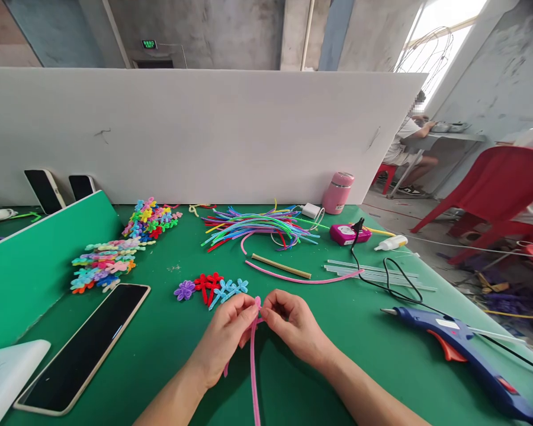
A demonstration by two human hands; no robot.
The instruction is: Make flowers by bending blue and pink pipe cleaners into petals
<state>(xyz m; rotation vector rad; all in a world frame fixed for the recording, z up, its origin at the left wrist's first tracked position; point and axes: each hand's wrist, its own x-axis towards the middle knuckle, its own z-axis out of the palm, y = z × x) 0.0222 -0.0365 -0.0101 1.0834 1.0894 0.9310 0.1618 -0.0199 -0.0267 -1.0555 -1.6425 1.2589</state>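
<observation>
The left hand (228, 328) and right hand (295, 325) pinch a bent pink pipe cleaner (253, 370) between thumbs and fingers, above the near middle of the green surface (173, 337). Just beyond the left hand lie a purple flower (185, 290), red shapes (208, 286) and blue shapes (227, 291). A pipe cleaner bundle (257, 228) lies farther back; a glue gun (453, 334) rests at right.
</observation>
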